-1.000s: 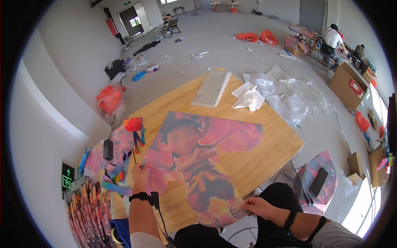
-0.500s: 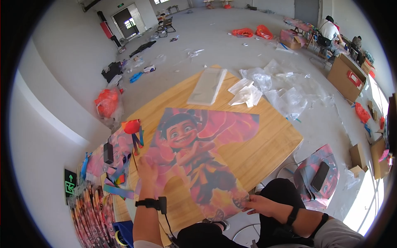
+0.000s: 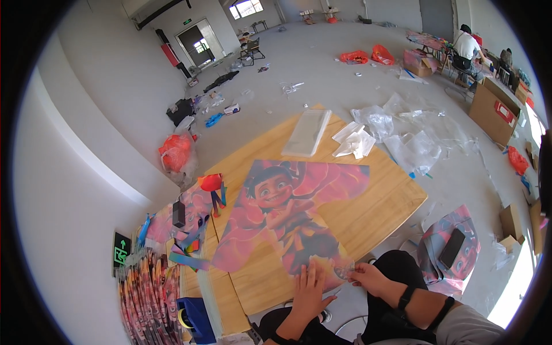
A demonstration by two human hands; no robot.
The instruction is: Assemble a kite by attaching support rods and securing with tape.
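A thin printed sheet [image 3: 305, 215], cut to a winged shape and showing a grinning cartoon figure in red, pink and orange, lies spread over the wooden table [image 3: 388, 198]. My left hand [image 3: 310, 290] rests flat on its near end, fingers stretched out and holding nothing. At the sheet's near right corner, my right hand [image 3: 368, 278] is closed in a pinch on the edge. Its fingertips partly cover that corner.
Clear plastic sleeves [image 3: 307, 133] and crumpled white paper [image 3: 354, 141] lie at the table's far side. Left are rainbow strips [image 3: 190, 259], a black box [image 3: 179, 214], a blue tape dispenser [image 3: 196, 322] and stacked prints [image 3: 149, 299]. A phone [image 3: 452, 248] rests right.
My left hand has come from the sheet's left edge to its near end and now lies flat. My right hand keeps its corner. The view has shifted, so the scene sits further right.
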